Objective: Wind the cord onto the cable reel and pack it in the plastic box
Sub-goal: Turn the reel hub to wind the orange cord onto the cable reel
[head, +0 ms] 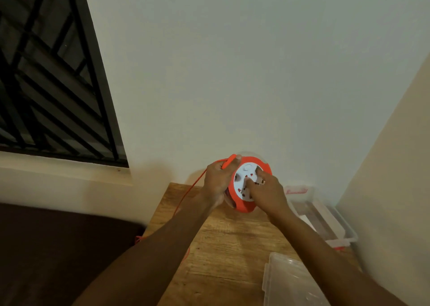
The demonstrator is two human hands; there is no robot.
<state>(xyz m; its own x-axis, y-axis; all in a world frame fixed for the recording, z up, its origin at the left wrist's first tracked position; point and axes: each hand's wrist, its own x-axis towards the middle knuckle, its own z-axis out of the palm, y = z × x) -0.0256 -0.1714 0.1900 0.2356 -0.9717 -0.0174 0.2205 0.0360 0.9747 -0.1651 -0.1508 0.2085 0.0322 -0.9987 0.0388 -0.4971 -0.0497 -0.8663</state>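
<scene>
An orange cable reel (242, 204) with a white socket face is held up above the far end of the wooden table (221, 243). My left hand (218, 182) grips its left rim and handle. My right hand (267, 193) presses its fingers onto the white face. A thin orange cord (189, 190) runs from the reel's top, down to the left, past the table's left edge. The clear plastic box (325, 217) stands open on the table to the right of the reel, close to the wall.
A clear plastic lid (288, 282) lies on the table's near right. A dark surface (58, 247) sits left of the table, under a barred window (46, 73). Walls close in behind and on the right.
</scene>
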